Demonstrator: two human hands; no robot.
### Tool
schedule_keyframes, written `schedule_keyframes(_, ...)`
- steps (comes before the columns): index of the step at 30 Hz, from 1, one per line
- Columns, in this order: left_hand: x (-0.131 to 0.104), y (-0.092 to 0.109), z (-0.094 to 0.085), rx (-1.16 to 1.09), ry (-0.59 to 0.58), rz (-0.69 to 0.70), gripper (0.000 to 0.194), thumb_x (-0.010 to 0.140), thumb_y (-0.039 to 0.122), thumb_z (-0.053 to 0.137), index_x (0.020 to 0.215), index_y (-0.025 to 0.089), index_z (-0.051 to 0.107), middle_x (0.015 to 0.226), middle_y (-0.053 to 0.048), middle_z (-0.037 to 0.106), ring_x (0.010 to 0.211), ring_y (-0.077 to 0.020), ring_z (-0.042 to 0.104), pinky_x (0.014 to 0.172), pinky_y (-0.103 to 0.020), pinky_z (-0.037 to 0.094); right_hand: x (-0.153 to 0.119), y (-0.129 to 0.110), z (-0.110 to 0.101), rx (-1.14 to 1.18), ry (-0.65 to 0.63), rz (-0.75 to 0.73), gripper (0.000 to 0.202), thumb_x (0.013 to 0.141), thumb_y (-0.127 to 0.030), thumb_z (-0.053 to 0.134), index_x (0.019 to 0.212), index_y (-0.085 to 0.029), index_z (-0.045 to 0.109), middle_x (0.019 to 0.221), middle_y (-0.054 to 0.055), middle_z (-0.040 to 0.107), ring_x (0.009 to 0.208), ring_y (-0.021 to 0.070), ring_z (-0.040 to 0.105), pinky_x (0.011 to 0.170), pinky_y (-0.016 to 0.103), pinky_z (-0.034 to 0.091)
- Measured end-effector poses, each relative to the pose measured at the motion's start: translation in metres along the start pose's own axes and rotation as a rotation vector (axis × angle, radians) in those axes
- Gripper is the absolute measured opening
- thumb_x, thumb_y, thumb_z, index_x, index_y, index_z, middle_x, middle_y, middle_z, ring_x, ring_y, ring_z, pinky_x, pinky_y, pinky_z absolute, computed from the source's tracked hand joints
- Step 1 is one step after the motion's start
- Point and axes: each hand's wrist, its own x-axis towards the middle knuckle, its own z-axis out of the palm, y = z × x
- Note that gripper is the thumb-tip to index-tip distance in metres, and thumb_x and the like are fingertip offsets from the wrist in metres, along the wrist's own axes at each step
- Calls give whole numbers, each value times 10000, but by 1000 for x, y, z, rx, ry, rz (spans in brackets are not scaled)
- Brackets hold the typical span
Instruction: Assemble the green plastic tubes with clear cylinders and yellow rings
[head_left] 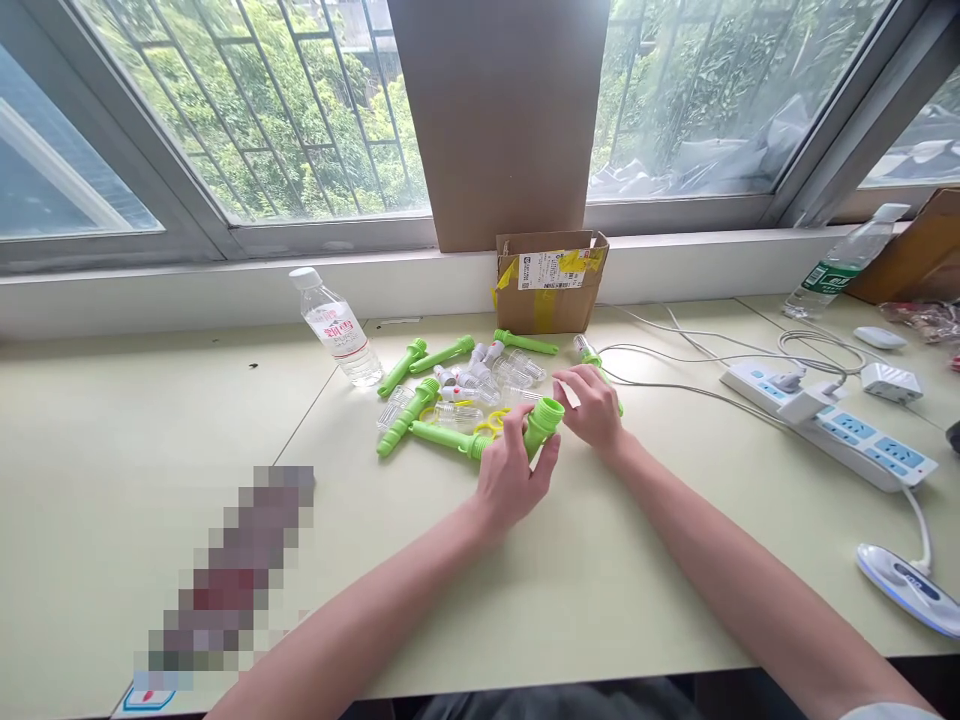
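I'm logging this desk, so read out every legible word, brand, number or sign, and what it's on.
Nothing reads surely.
Left-hand bottle: pink characters, blurred.
Right-hand bottle: white characters on green, blurred.
Cardboard box, white label: print too small.
White oval device: panel marks too small.

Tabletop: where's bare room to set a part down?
Free: table between left forearm and right forearm; between left forearm and left bottle; between right forearm and power strip. Crowded: green tubes and clear plastic pieces piled around the left hand.
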Motion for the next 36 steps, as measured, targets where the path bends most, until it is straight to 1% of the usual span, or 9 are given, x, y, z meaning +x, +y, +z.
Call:
schedule_keyframes(7,6,-14,-8,-28,78,70,329,885,310,462,1189,215,380,876,-28,666,672,-140,633,588,-234,475,-11,-33,10,-5,-349,-173,161,788,-178,472,784,-198,632,758,50,654,667,165,558,565,259,368)
schedule_keyframes(10,10,-26,-15,29,81,234,337,864,271,460,1188,208,388,915,-49,666,701,-152,643,605,-243,480,-15,-45,14,37,-512,-174,129,715,-155,510,780,-217,603,773,32,665,662,165,552,539,251,342)
schedule_keyframes(13,14,-36,-20,190,57,460,320,846,218,457,1164,195,432,878,-63,662,729,-175,650,611,-249,471,-15,-51,13,139,-573,-52,117,707,-166,521,798,-221,570,774,5,659,656,150,551,549,238,359)
schedule_keyframes(17,14,-37,-20,321,14,546,308,844,187,421,1148,179,474,816,-61,650,717,-188,639,636,-274,462,-13,-49,11,198,-604,-1,46,721,-167,535,695,-205,528,702,0,605,601,137,518,531,245,349)
schedule_keyframes(21,9,-28,-14,350,-18,581,325,839,177,399,1150,157,494,802,-68,640,708,-196,622,627,-289,448,-12,-44,14,177,-623,-95,31,734,-193,587,744,-218,570,729,3,588,622,148,507,542,264,329)
schedule_keyframes(27,2,-22,-8,409,-83,560,308,842,163,404,1131,154,511,741,-39,601,649,-180,580,577,-281,415,-11,-45,13,149,-627,-106,100,724,-142,582,685,-207,517,687,2,532,552,128,415,503,272,273)
schedule_keyframes(32,3,-22,-9,427,-107,547,291,854,189,405,1122,159,514,750,-47,603,668,-180,582,592,-278,420,-12,-41,18,364,-533,165,209,796,-302,551,635,-213,452,619,-28,493,546,120,382,506,256,286)
schedule_keyframes(34,3,-22,-9,443,-94,562,293,854,187,396,1122,159,512,740,-45,604,660,-179,583,584,-278,412,-11,-38,22,500,-442,326,311,856,-422,478,627,-216,433,573,-39,448,525,115,373,494,250,295)
schedule_keyframes(36,2,-21,-9,456,-68,591,302,848,171,392,1126,155,509,711,-35,595,627,-174,575,563,-276,397,-8,-34,23,677,-352,477,378,834,-528,494,622,-219,438,541,-48,410,503,111,359,476,249,289)
